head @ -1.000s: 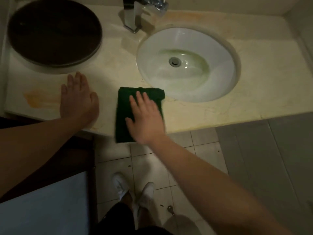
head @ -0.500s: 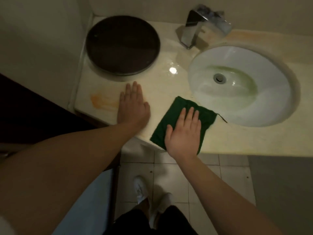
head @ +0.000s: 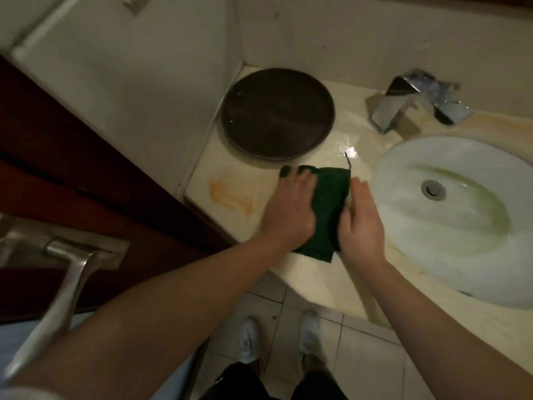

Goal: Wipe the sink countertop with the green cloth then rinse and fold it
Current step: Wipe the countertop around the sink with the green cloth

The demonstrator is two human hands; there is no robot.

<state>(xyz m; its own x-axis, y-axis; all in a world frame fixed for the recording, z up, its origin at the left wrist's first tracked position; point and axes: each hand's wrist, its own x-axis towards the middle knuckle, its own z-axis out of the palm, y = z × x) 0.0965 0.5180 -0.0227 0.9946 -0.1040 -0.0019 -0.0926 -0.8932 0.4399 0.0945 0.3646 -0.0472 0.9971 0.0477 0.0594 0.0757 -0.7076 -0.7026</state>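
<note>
Green cloth [head: 328, 203] lies centre frame on the countertop [head: 230, 180], just left of the sink [head: 403, 174]. Left hand [head: 291, 209], on bare stone a moment ago, now presses flat on it; right hand [head: 360, 223] curls its fingers round its right edge, probably starting a fold.

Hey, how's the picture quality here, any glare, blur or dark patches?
Head view: dim, yellowish light; one bright glare spot on the countertop near the green cloth; the faucet is smeared by blur; straight edges bow from wide-angle distortion.
</note>
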